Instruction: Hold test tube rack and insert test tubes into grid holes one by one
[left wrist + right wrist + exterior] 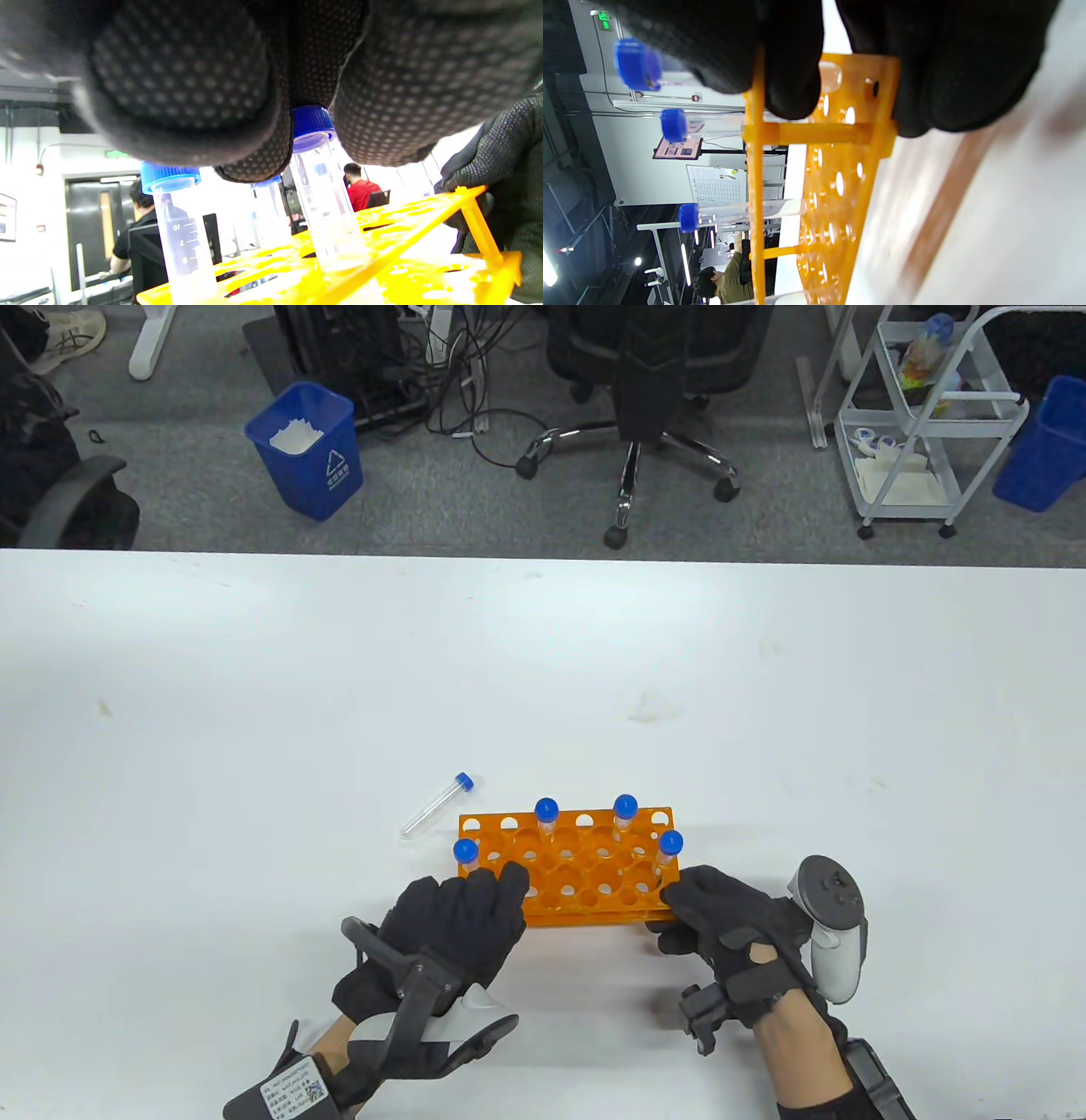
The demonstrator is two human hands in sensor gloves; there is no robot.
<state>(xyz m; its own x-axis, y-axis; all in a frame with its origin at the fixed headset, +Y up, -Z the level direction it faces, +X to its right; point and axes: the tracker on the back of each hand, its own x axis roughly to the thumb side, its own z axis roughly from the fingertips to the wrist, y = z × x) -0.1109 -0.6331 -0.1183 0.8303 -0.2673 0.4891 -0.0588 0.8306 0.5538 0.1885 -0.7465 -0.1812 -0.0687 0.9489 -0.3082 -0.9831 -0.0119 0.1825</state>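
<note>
Orange test tube rack (577, 861) sits on white table (254, 687), near front edge, between both hands. 4 blue-capped tubes stand upright in it: 2 in back row (545, 814) (624, 811), 1 at left end (465, 855), 1 at right end (669, 848). 5th tube (437, 806) lies on table just beside rack's back-left corner, cap pointing away.

Left hand (450, 929) rests fingers on rack's front-left top; grip depth unclear, prob. just pressing. Right hand (721, 925) grips rack's right end, fingers curled round the frame.

Beyond table: blue bin (305, 449), office chair (632, 398), white cart (925, 424). Wrist views mostly blocked by gloves.
</note>
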